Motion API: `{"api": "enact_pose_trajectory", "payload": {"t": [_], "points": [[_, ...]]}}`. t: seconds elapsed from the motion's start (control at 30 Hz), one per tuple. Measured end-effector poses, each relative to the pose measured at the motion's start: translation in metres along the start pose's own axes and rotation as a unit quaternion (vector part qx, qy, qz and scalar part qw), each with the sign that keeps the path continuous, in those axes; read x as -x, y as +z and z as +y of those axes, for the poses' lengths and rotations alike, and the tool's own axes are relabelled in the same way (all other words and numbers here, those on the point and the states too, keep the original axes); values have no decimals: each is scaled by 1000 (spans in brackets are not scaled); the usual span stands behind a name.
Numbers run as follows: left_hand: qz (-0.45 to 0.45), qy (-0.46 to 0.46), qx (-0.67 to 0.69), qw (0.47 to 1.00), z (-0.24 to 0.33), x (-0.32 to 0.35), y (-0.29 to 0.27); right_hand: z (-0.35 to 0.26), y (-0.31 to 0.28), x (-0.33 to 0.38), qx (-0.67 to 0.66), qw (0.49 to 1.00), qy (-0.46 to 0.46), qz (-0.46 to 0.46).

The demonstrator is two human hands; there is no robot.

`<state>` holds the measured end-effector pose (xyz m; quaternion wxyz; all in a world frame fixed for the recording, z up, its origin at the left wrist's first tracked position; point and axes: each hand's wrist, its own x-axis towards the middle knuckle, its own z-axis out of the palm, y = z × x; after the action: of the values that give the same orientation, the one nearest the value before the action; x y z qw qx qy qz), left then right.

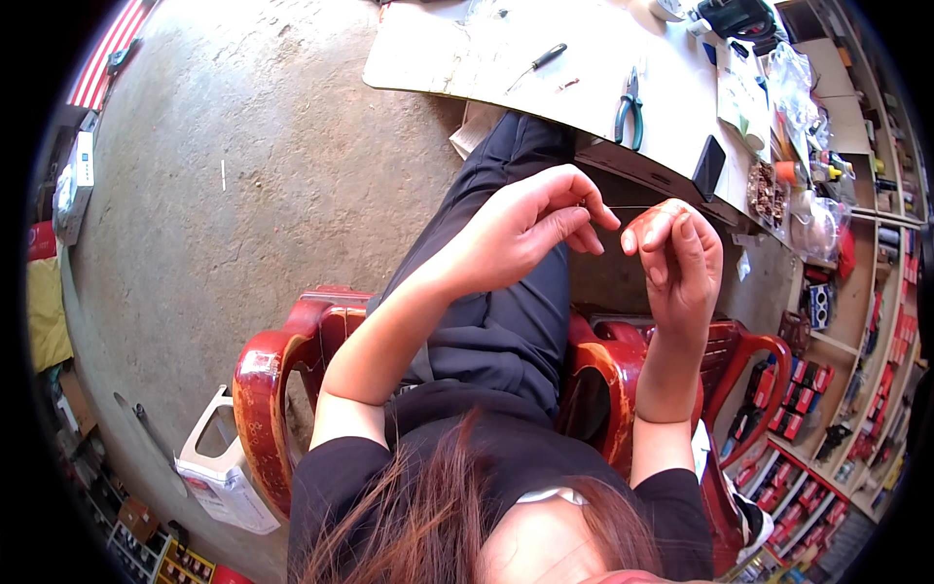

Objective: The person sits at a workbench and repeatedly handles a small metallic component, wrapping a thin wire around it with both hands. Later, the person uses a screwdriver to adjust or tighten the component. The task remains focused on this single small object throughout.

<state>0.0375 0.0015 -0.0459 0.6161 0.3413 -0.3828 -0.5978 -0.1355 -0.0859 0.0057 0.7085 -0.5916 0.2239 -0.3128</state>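
- The thin strand runs in the air between the two hands, over the gap between the lap and the bench, with nothing visible beneath to bear it
- The left hand has a narrow grip, thumb drawn up to curled fingers, and seems to pinch one end; the exact contact is hidden, so a shallow hold could let the strand slide out
- The right hand also has a narrow grip, fingers bent inward, seemingly on the other end; if it pulls harder than the left, the strand could snap or cut into the fingertips
- Being so fine, the strand could kink or curl if the hands drift together and the tension goes slack
- Dropped, it would likely land on the dark trousers or the mottled floor, where something this slender could be hard to find
- The phone lies near the bench edge, close to the right hand, and a careless knuckle could nudge it off
- The pliers point their handles toward the person, so a sleeveless forearm reaching for the screwdriver beyond could catch them
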Motion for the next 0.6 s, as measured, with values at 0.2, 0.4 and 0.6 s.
{"api": "enact_pose_trajectory", "payload": {"t": [0.2, 0.4, 0.6], "points": [[-3, 13, 20, 1000, -2, -1, 1, -2, 0, 1, -1, 1000, 4, 4], [31, 4, 31, 999, 2, -1, -1, -5, 0, 2, 4, 1000, 2, 2], [50, 11, 17, 999, -2, -2, -2, -9, 4, 5, 7, 1000, -1, -14]]}}
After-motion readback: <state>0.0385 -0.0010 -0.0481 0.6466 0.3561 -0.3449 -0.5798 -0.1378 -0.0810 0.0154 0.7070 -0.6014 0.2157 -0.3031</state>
